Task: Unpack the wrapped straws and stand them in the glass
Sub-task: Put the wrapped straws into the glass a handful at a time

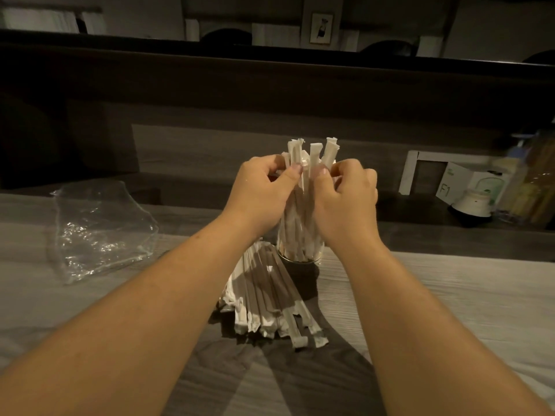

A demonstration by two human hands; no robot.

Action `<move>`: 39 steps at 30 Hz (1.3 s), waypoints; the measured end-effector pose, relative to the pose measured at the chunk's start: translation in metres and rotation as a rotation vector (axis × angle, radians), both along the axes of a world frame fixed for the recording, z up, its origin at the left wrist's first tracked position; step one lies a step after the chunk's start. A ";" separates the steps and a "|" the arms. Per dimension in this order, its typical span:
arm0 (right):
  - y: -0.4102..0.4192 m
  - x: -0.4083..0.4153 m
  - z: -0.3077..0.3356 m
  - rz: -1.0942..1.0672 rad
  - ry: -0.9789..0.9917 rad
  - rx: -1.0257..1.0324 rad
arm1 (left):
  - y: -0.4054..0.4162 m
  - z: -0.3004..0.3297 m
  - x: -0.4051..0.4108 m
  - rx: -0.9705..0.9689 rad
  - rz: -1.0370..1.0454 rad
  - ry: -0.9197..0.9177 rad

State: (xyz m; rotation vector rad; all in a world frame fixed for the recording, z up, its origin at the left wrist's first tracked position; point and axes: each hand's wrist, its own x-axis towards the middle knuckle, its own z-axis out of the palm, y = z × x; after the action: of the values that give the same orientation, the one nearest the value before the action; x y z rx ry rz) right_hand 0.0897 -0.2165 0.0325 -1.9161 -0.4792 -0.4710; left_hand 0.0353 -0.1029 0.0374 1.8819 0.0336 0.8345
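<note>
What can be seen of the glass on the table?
The glass is clear and stands upright on the grey wood-grain table, just beyond a pile of wrapped straws lying flat. It is packed with paper-wrapped straws standing on end, their tops fanning out above it. Only its lower part shows; the left hand and right hand hide the rim while gripping the standing straws. Whether either hand touches the glass cannot be told.

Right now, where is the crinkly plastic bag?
In the head view, the bag lies on the table, left of the left arm and the loose straws.
</note>
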 end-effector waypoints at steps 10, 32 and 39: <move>0.000 0.004 -0.006 0.038 0.003 0.028 | 0.000 -0.004 0.003 0.017 0.065 -0.096; -0.002 0.001 -0.011 0.014 -0.143 0.047 | -0.007 -0.009 0.003 0.034 0.172 -0.127; -0.004 0.001 -0.011 0.039 -0.125 0.056 | -0.008 -0.010 0.001 0.050 0.196 -0.148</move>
State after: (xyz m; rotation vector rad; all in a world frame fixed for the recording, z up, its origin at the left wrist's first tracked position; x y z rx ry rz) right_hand 0.0906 -0.2205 0.0219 -1.8274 -0.5776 -0.5757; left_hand 0.0365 -0.1109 0.0276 1.8793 0.1080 1.1155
